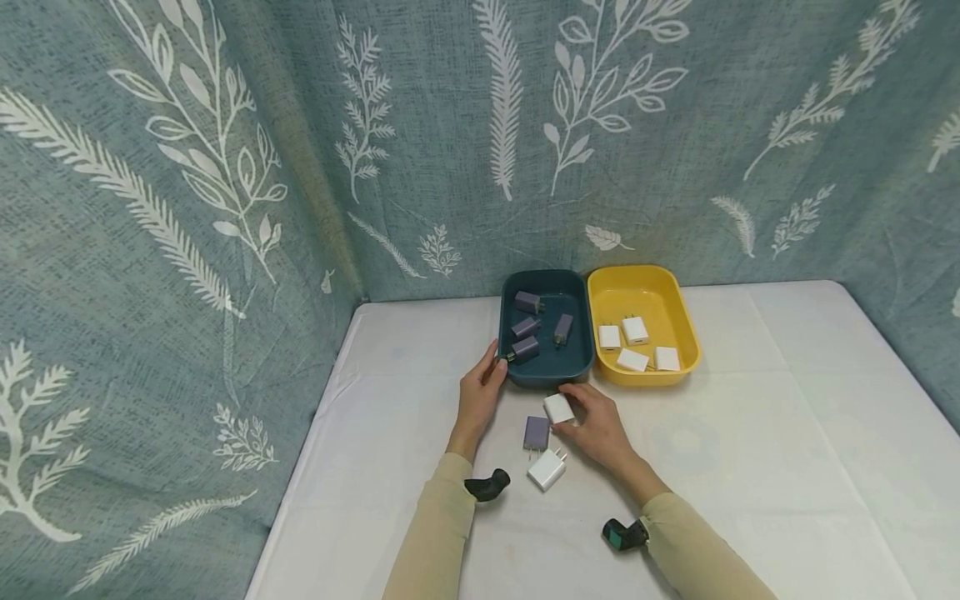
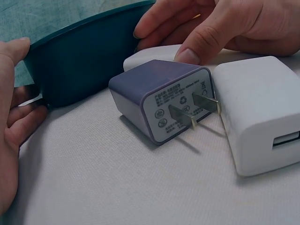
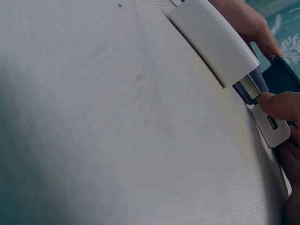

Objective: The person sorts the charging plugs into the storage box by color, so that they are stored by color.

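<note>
My right hand (image 1: 600, 425) pinches a white USB charger (image 1: 558, 408) between thumb and fingers, just in front of the dark teal bin (image 1: 547, 382). In the right wrist view its thumb lies over this charger's (image 3: 276, 136) port end. My left hand (image 1: 478, 402) rests against the bin's front left corner, fingers along the outside and thumb at the front. A purple charger (image 1: 536, 432) lies on the table between the hands, its two metal prongs pointing toward me. Nearer to me is another white charger (image 1: 547, 470), prongs facing away.
Several purple chargers (image 1: 563, 328) lie in the teal bin. Beside it on the right, a yellow bin (image 1: 686, 325) holds several white chargers (image 1: 634, 330). Both bins stand on the white-covered table (image 1: 780, 417) by its back edge, against a patterned blue-green curtain (image 1: 450, 167).
</note>
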Demonstrator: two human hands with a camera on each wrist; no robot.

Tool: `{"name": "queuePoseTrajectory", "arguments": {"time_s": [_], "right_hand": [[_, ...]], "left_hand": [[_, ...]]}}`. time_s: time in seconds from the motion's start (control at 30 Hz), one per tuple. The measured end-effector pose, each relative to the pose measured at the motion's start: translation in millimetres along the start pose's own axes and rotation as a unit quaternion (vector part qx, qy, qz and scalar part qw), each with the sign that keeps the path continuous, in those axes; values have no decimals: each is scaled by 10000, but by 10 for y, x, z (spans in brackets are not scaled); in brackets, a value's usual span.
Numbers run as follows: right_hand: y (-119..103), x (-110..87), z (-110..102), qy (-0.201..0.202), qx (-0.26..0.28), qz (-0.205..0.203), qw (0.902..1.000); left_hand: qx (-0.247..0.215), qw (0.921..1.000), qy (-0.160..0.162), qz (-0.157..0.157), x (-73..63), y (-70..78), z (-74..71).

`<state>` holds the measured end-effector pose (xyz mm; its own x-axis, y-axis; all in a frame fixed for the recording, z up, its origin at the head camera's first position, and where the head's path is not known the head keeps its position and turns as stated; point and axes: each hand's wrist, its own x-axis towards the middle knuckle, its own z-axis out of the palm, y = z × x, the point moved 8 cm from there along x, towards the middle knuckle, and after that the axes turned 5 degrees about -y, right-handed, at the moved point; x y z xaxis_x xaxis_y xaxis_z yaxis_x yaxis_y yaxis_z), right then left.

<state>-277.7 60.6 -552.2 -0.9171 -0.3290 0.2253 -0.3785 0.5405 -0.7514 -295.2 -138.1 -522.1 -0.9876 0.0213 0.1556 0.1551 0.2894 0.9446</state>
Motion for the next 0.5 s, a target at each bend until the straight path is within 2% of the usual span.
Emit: {"name": "queuePoseTrajectory", "arguments": {"time_s": [0.27, 0.5], "right_hand": [[-22, -26, -38, 22, 25, -80, 10000], [-29, -41, -162, 89, 35, -113, 9999]], "left_hand": [[87, 10000, -27, 8, -8, 9, -1], [158, 9999, -41, 17, -7, 27, -4]]}}
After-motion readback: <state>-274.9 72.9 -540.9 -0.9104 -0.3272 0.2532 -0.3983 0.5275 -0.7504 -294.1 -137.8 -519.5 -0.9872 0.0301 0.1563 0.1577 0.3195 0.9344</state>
